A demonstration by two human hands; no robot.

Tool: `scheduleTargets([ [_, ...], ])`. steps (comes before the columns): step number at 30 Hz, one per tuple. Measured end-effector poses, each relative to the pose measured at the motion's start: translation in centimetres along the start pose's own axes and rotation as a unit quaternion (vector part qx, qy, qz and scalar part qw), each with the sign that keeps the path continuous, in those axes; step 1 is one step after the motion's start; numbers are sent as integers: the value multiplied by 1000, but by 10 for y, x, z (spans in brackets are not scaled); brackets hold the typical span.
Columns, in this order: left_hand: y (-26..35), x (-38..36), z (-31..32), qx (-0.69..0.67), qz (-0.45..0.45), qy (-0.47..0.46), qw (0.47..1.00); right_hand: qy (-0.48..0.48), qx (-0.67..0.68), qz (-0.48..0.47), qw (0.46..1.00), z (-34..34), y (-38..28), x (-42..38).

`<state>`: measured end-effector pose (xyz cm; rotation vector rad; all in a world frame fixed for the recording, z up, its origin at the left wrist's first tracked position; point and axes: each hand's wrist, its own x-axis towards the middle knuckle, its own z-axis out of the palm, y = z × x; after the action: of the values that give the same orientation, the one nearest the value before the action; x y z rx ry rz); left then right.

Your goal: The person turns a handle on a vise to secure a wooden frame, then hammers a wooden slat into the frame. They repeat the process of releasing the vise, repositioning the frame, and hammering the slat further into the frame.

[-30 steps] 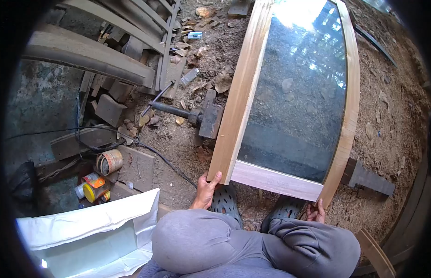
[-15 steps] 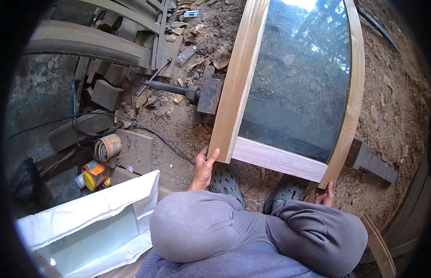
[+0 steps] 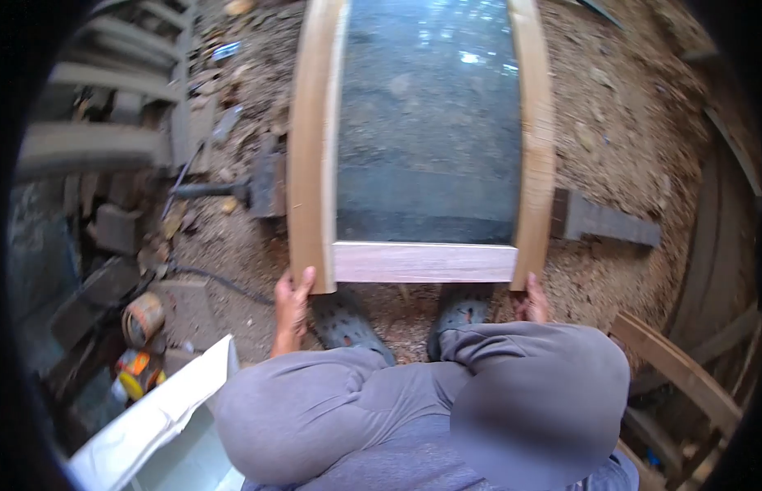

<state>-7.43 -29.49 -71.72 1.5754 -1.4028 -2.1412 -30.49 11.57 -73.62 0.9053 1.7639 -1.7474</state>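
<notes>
A wooden frame with a glass pane (image 3: 426, 123) stretches away from me, resting over a dark clamp bar (image 3: 266, 184). My left hand (image 3: 291, 307) grips the near left corner of the wooden frame (image 3: 313, 164), thumb on top and fingers hidden below. At the near right corner, my right hand (image 3: 531, 303) is closed on the frame's edge, its fingers partly hidden. A pale pinkish rail (image 3: 422, 262) joins the two side pieces at the near end. Through the glass, the ground and a dark beam show.
Left of my knee lies a glass sheet (image 3: 184, 454) edged by white wrapping (image 3: 152, 417). Cans (image 3: 142, 319) and a yellow-lidded container (image 3: 131, 385) stand beyond it. A curved wooden piece (image 3: 680, 368) is at right. Wooden slats (image 3: 103, 147) lie at far left; sawdust covers the ground.
The frame now appears straighter and further left in view, after being slanted. My head view has shifted to the right. Both hands keep their hold on the near corners.
</notes>
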Motion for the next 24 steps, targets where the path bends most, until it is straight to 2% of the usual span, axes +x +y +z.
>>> scheduleTargets([
  [1, 0, 1, -1, -9, -31, -9, 999, -12, 23, -17, 1000, 6, -2, -5],
  [3, -9, 6, -7, -11, -14, -21, 1000, -21, 42, -18, 999, 3, 3, -2],
  [4, -3, 3, -2, 9, 27, -24, 999, -10, 29, -5, 999, 6, 2, -5],
  [10, -10, 2, -6, 13, -23, -11, 1000, -17, 39, -5, 999, -3, 6, -12],
  [14, -9, -2, -1, 16, -26, 7, 1000, 17, -19, -12, 1000, -8, 1, -23],
  [16, -6, -3, 1, 14, -14, 15, 1000, 65, -123, -50, 989, -19, 8, -21],
  [18, -8, -5, 5, 13, -16, 35, 999, 72, -148, -86, 983, -24, 10, -21],
  [21, -12, -4, 8, 11, -20, 35, 999, 73, -207, -222, 950, -20, 5, -19],
  [24, -13, -3, 12, 5, -12, 43, 999, 79, -219, -217, 948, -10, -12, -25],
])
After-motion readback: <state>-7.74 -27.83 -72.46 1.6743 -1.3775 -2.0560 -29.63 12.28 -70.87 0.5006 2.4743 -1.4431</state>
